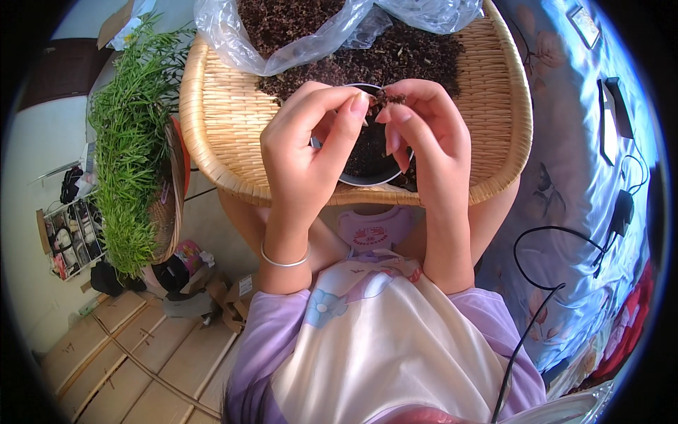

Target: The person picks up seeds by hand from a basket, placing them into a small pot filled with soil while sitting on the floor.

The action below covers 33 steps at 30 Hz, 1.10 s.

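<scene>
My left hand [307, 145] is closed in a pinch, thumb against forefinger, above a round bowl [367, 180] with a pale rim. What its fingertips hold is too small to make out. Close beside it, my right hand [434, 138] pinches a small dark reddish-brown dried cluster [395, 99] between thumb and fingers. Dark loose bits [367, 152] lie inside the bowl, partly hidden by both hands. Behind the hands, a heap of similar dried clusters [424, 60] spreads over a woven basket tray [222, 106]. An opened clear plastic bag [233, 42] holds more of them.
The tray rests over my legs. To the left stands a bushy green plant [127, 141] in a basket, near cardboard boxes [233, 293] and a rack of small items [74, 237]. A blue flowered cloth [565, 212] at the right carries a black cable [547, 286] and adapter [621, 212].
</scene>
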Tool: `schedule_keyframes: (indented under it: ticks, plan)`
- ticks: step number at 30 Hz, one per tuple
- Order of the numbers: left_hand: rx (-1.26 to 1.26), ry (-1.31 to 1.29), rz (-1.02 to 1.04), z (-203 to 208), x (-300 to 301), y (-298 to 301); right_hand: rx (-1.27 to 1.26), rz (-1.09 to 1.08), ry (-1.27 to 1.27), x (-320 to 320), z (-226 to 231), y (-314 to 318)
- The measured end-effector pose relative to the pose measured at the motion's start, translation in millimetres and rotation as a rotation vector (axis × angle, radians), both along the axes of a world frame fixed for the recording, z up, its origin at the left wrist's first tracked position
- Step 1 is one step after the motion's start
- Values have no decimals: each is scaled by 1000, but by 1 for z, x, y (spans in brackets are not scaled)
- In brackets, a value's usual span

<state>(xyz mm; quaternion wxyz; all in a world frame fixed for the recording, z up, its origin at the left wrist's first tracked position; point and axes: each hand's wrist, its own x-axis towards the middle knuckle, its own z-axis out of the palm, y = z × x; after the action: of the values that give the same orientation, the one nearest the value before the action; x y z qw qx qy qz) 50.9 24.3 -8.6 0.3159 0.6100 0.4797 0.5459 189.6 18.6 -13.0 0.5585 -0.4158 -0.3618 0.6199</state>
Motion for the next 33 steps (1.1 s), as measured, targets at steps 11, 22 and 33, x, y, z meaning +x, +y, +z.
schedule_keyframes:
  ticks: [11,22,33]
  plan:
    - [-96,154,-122,15,-18,-4,4,121,-80,4,2,0]
    - [-45,257,-139,12,-24,-2,-48,205,-147,5,2,1]
    - [-22,287,-154,11,-22,-2,-68,211,-58,5,-3,1]
